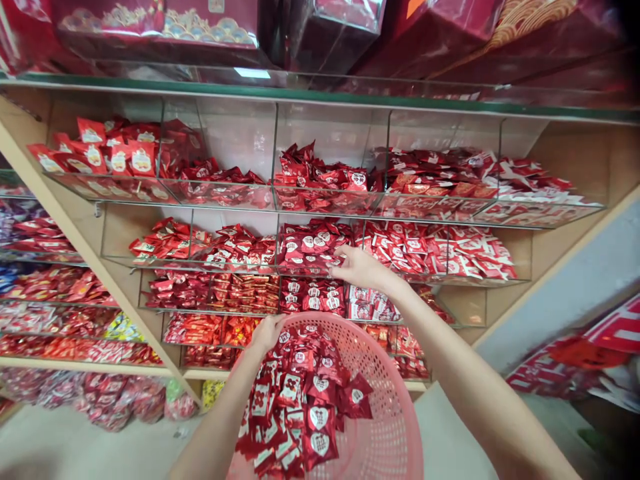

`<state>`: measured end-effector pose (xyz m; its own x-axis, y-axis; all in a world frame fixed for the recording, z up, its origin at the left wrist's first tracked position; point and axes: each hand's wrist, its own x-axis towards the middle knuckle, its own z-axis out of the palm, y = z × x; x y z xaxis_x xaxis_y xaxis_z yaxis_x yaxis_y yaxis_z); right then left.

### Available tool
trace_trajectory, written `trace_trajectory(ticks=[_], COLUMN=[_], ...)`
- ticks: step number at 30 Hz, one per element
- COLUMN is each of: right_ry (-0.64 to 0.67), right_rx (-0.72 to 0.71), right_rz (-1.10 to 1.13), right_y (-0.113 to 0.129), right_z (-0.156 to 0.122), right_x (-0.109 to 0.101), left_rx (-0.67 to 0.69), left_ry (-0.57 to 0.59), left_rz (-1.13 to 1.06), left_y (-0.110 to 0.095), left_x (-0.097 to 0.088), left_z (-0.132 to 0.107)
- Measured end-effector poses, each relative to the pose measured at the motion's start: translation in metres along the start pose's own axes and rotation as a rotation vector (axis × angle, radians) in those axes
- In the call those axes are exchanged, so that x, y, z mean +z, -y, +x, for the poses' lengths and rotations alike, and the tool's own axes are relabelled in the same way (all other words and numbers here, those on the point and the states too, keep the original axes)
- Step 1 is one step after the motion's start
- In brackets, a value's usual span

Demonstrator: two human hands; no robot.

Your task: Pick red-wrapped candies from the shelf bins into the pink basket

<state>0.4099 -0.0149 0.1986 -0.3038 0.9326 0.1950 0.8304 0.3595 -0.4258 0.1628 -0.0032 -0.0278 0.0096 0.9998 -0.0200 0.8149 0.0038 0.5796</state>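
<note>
My left hand (269, 333) is closed on the far left rim of a pink perforated plastic basket (395, 400). Inside lie many small wrapped packets (320, 417), red and dark red, several with white heart labels. My right hand (357, 268) reaches to the front of a clear shelf compartment. Its fingers are bent and slightly apart, by dark red packets with white heart labels (313, 241). No packet shows clearly between them.
Clear-walled compartments of red packets (400, 243) fill the shelves. A glass shelf (320, 93) with boxes (160, 27) runs above. A wooden divider (100, 280) slants at left. Bagged packets (107, 397) lie near the floor, and red-and-white material (575, 353) is at right.
</note>
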Motion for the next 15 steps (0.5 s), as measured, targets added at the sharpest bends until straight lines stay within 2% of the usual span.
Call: trace_trajectory(ticks=[2,4,7,11,15], right_ry=[0.139,0.314,0.503,0.565,0.533], right_rx=[-0.1,-0.159,-0.147,-0.15,-0.201], right_rz=[0.181,0.318,0.317,0.105,-0.159], right_y=[-0.009,-0.022,-0.042,-0.061,-0.061], right_z=[-0.029,-0.057,-0.091,-0.122,-0.138], right_x=[0.014,0.038,0.084,0.135,0.162], left_rx=[-0.023,-0.026,-0.028,-0.036,-0.009], left_ry=[0.007,0.011,0.012,0.013,0.007], left_rz=[-0.004,-0.017,-0.045,-0.066,-0.053], left_y=[-0.001,-0.001,-0.002,-0.001,0.002], left_x=[0.0,-0.001,-0.001,0.0,0.002], left_z=[-0.001,-0.002,-0.002,-0.001,0.0])
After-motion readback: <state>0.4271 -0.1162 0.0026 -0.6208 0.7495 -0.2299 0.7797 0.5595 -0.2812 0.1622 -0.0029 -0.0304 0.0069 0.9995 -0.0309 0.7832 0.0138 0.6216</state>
